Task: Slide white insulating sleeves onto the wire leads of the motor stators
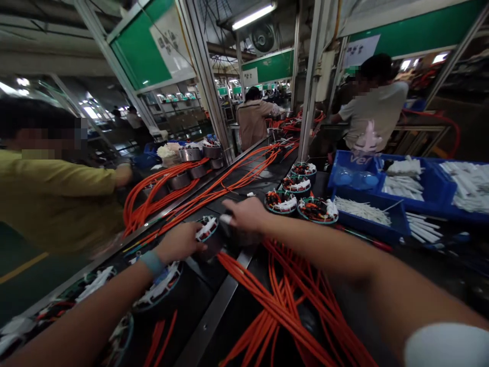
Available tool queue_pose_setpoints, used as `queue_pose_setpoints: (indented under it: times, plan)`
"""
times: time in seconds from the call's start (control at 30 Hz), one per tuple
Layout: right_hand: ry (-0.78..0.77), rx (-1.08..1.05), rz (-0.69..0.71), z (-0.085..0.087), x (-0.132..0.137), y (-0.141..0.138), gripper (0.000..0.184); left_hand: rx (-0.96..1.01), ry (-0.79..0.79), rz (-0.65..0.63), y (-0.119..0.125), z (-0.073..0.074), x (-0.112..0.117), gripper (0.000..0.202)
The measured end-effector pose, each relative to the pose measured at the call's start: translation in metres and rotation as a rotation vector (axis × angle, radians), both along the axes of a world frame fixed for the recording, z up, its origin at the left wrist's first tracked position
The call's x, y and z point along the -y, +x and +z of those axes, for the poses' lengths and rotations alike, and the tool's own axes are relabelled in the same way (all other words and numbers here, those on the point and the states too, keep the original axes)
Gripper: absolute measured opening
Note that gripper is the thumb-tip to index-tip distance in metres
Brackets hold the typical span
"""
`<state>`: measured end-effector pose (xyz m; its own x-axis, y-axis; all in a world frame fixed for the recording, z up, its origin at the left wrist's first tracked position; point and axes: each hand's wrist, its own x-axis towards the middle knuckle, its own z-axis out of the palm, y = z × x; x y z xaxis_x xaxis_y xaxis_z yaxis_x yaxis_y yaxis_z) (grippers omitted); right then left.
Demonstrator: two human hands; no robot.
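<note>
My left hand (181,242), with a pale band at its wrist, is closed round a motor stator (207,229), a round metal ring with white-tied windings on top. My right hand (246,216) reaches in just beside it. Its fingers are curled over a dark shape, and what they hold is hidden. Orange cables (263,306) run from near both hands toward me across the dark bench. Another stator (162,285) stands below my left wrist, partly covered by my forearm.
Several stators (280,201) stand right of my hands. Blue bins (397,229) hold white sleeves and sticks. Across the rail (171,206), a person in a yellow top (57,193) works beside looped orange cables (141,201). Metal posts (307,102) rise ahead; other people work farther back.
</note>
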<state>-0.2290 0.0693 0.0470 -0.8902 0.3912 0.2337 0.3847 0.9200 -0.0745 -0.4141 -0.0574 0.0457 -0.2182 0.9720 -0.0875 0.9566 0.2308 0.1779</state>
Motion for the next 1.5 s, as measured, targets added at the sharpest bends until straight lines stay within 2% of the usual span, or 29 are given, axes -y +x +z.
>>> queue_pose_setpoints:
  times: [0.1, 0.17, 0.2, 0.27, 0.3, 0.33, 0.37, 0.4, 0.43, 0.47, 0.5, 0.53, 0.6, 0.67, 0.73, 0.87, 0.97, 1.07, 1.2, 1.33, 1.5]
  plan:
    - [0.025, 0.002, 0.181, -0.023, 0.012, -0.042, 0.036, -0.145, 0.059, 0.012, -0.028, -0.004, 0.012, 0.017]
    - [0.042, -0.038, 0.222, -0.027, 0.014, -0.05, 0.039, -0.216, 0.125, -0.001, -0.033, -0.002, 0.011, 0.023]
    - [0.05, -0.065, 0.216, -0.025, 0.012, -0.044, 0.044, -0.244, 0.17, -0.012, -0.029, 0.001, 0.007, 0.03]
    - [0.061, -0.115, 0.171, -0.017, -0.001, -0.011, 0.05, -0.279, 0.276, -0.06, -0.005, 0.007, -0.006, 0.046]
    - [0.065, -0.136, 0.133, -0.013, -0.011, 0.017, 0.048, -0.279, 0.324, -0.116, 0.014, 0.01, -0.017, 0.053]
    - [0.067, -0.15, 0.084, -0.01, -0.023, 0.05, 0.039, -0.267, 0.364, -0.191, 0.036, 0.012, -0.03, 0.051]
    - [0.07, -0.167, 0.0, -0.008, -0.036, 0.086, 0.031, -0.21, 0.384, -0.379, 0.061, 0.012, -0.045, 0.045]
    - [0.073, -0.176, -0.082, -0.008, -0.049, 0.122, 0.031, -0.17, 0.376, -0.54, 0.085, 0.011, -0.063, 0.045]
    - [0.072, -0.166, -0.149, -0.01, -0.062, 0.156, 0.035, -0.154, 0.362, -0.624, 0.108, 0.007, -0.081, 0.052]
    - [0.059, -0.111, -0.178, -0.015, -0.073, 0.185, 0.04, -0.164, 0.327, -0.638, 0.128, 0.002, -0.1, 0.06]
    - [0.045, -0.055, -0.132, -0.02, -0.083, 0.208, 0.04, -0.168, 0.306, -0.629, 0.144, -0.004, -0.119, 0.064]
    - [0.039, -0.026, -0.095, -0.027, -0.091, 0.223, 0.04, -0.172, 0.287, -0.614, 0.155, -0.011, -0.137, 0.065]
    - [0.034, -0.003, -0.018, -0.043, -0.102, 0.234, 0.037, -0.188, 0.263, -0.561, 0.166, -0.024, -0.164, 0.065]
    - [0.049, -0.042, -0.021, -0.058, -0.106, 0.226, 0.039, -0.202, 0.252, -0.529, 0.166, -0.033, -0.18, 0.063]
    - [0.075, -0.105, -0.08, -0.068, -0.106, 0.213, 0.045, -0.206, 0.243, -0.515, 0.162, -0.038, -0.185, 0.06]
    - [0.12, -0.208, -0.182, -0.078, -0.102, 0.201, 0.05, -0.168, 0.237, -0.455, 0.157, -0.04, -0.189, 0.058]
    - [0.141, -0.24, -0.215, -0.077, -0.099, 0.2, 0.051, -0.115, 0.223, -0.407, 0.148, -0.037, -0.194, 0.058]
    - [0.13, -0.245, -0.322, -0.071, -0.099, 0.194, 0.055, -0.059, 0.171, -0.339, 0.125, -0.029, -0.195, 0.061]
    - [-0.01, -0.195, -0.494, -0.054, -0.099, 0.158, 0.058, -0.061, 0.081, -0.265, 0.084, -0.014, -0.185, 0.064]
    - [-0.003, -0.107, -0.355, -0.041, -0.098, 0.095, 0.058, -0.182, 0.008, -0.262, 0.053, -0.004, -0.173, 0.058]
    - [-0.003, -0.098, -0.169, -0.049, -0.104, 0.029, 0.051, -0.308, -0.064, -0.266, 0.013, 0.005, -0.16, 0.056]
